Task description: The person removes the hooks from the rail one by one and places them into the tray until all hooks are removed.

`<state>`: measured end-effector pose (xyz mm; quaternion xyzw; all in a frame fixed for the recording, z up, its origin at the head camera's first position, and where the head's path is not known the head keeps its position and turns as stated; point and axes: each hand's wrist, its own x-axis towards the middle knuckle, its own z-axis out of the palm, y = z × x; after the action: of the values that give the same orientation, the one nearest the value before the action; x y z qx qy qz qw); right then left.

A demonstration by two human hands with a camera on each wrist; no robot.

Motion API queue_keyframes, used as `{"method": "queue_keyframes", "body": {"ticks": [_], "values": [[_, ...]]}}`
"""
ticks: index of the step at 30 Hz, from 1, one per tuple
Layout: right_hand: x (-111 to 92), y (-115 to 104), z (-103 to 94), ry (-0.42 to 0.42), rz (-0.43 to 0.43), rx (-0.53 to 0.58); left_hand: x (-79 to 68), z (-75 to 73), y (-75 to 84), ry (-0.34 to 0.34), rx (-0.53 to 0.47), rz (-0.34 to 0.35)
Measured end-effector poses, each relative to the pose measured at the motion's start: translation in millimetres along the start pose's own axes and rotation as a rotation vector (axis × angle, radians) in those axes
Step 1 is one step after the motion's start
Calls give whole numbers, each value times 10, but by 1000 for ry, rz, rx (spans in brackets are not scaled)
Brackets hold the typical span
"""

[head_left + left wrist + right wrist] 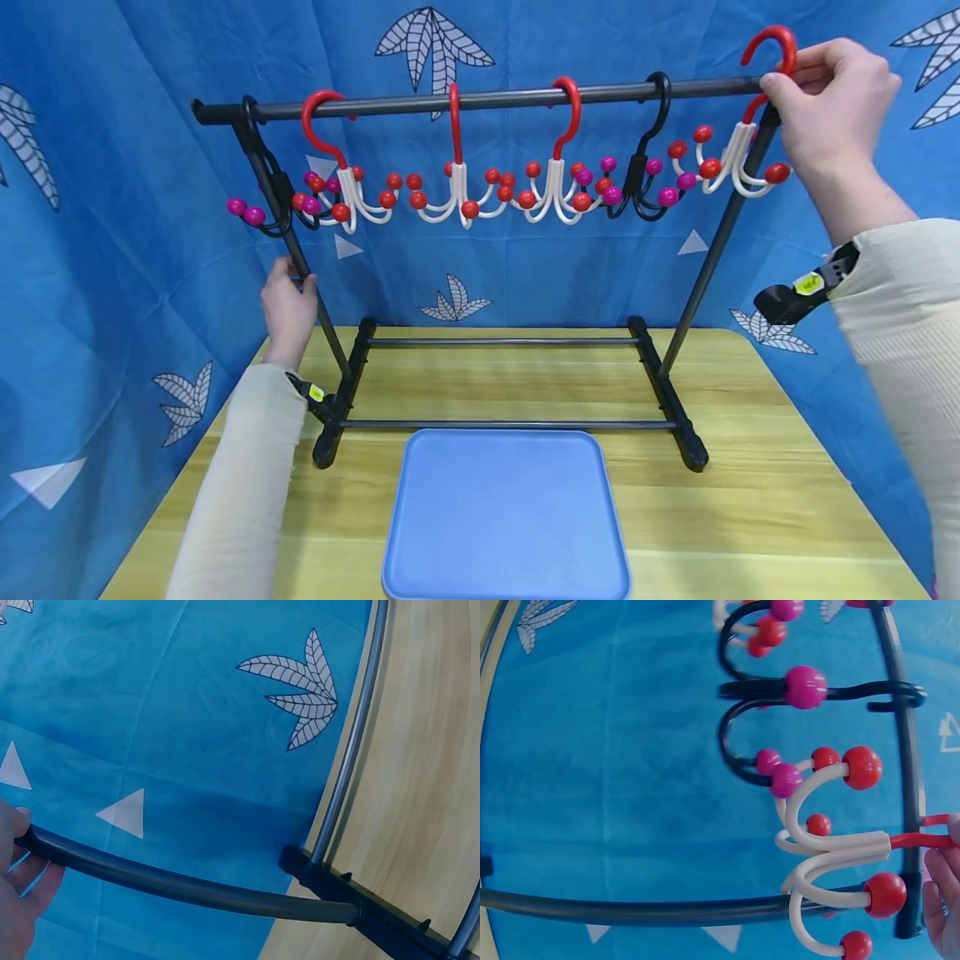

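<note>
A black metal hanging rack [495, 100] stands on the table. At the right end of its top rail, my right hand [843, 108] pinches the red hook of a white multi-prong hanger [738, 154] tipped with red balls. The hook loops over the rail, and the prongs overlap the right post in the right wrist view, where the fingers [943, 889] show at the edge. Lower on the other side, my left hand [288, 312] grips the rack's left post [187, 885], thumb and fingers on either side of it.
Along the rail hang white hangers [555, 187] with red hooks and black hangers [637, 179] with magenta balls. A blue tray [506, 517] lies before the rack's base [510, 425] on the wooden table [757, 500]. Blue patterned cloth [112, 250] hangs behind and beside.
</note>
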<state>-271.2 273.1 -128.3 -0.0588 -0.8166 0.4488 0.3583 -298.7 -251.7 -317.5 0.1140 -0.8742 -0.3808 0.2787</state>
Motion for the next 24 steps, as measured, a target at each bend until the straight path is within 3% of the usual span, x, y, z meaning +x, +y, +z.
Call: {"method": "queue_keyframes", "body": {"ticks": [9,15,24], "values": [[-26,-104,-101,50,-58,76,9,-7,-30,-4,0,2],[-118,-201,-203,101,-121,129,31,1,-125,-13,-45,51],[-346,-186,-281,60,-177,148,32,-18,-164,-16,-76,45]]}}
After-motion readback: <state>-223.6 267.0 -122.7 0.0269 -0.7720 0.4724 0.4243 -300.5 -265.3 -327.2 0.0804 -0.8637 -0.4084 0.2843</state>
